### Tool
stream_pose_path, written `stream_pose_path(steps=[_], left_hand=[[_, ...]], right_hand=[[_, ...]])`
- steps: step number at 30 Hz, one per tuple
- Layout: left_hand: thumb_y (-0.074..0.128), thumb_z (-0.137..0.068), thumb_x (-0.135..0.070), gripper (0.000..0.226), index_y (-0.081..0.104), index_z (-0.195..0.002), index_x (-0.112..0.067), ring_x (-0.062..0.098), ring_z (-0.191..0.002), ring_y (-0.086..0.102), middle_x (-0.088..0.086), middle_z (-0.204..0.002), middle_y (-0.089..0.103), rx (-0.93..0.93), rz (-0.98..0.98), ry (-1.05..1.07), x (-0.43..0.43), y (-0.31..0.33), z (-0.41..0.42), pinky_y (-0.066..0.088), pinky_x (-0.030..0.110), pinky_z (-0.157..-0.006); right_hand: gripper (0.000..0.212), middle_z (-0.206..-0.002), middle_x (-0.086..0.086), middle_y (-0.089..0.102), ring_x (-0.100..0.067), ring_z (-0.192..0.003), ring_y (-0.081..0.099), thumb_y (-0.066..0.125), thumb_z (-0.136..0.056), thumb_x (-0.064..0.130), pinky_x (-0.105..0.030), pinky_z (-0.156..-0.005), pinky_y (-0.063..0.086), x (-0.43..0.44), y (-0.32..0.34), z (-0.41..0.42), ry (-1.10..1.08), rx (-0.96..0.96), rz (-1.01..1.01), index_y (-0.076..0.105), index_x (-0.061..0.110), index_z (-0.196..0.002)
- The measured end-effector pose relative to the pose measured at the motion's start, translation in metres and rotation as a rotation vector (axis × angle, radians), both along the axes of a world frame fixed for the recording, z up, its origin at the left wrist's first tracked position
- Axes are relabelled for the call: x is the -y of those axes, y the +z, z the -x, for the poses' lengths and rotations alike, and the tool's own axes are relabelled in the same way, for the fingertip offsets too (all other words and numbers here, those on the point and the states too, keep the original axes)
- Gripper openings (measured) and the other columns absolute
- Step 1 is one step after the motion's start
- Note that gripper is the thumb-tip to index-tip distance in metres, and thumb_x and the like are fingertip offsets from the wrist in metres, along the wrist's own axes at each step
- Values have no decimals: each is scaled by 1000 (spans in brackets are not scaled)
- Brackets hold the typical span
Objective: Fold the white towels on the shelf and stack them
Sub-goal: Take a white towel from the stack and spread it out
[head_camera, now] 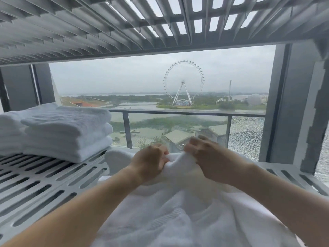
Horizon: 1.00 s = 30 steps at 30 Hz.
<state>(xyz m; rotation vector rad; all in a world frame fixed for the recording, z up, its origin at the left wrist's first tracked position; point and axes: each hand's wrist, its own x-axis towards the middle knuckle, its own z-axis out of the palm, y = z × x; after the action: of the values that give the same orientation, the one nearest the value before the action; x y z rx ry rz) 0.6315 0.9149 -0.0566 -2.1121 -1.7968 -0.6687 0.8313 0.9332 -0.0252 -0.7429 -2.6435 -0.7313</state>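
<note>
Left hand (151, 162), right hand (206, 157): fingers clenched on loose white towel (169, 211), centre shelf (44, 184); folded stack (67, 132) at 10 o'clock

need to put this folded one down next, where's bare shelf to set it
Bare slats lie front left, between the stack and the loose towel. A thin bare strip shows far right beside the post. The middle is crowded: both hands grip the towel there.
</note>
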Motion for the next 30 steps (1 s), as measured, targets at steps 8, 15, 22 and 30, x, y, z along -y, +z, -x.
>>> stream_pose_path(steps=[8, 15, 22, 30], left_hand=[[53, -88, -24, 13, 56, -97, -16, 24, -95, 54, 3, -102, 59, 77, -309, 101, 6, 19, -3, 46, 33, -76], [61, -77, -26, 13, 49, -80, -24, 15, -93, 47, -3, -100, 55, -68, 117, -79, 10, 16, 2, 35, 21, -77], [51, -81, -17, 13, 38, -82, -16, 20, -74, 41, 2, -86, 46, -97, 208, -94, 5, 12, 0, 28, 28, -63], [53, -72, -16, 25, 31, -83, -20, 28, -74, 47, 3, -82, 44, -108, -331, 31, 6, 14, -2, 28, 30, -59]], right_hand=[[30, -77, -5, 54, -25, -70, 56, 78, -50, 0, -32, -59, 49, -3, -7, -3, 26, -290, -206, 61, 12, -71], [12, -102, 3, 64, -20, -102, 58, 61, -74, 16, -32, -97, 41, -6, -16, 1, 13, 64, -22, 66, 18, -84], [27, -106, 3, 54, -18, -101, 47, 51, -86, 45, -31, -85, 31, -5, -7, 0, -90, 16, -35, 65, 31, -105], [15, -67, -1, 61, -25, -65, 60, 80, -59, 16, -28, -58, 50, 7, -1, 4, 5, -285, -190, 73, 23, -70]])
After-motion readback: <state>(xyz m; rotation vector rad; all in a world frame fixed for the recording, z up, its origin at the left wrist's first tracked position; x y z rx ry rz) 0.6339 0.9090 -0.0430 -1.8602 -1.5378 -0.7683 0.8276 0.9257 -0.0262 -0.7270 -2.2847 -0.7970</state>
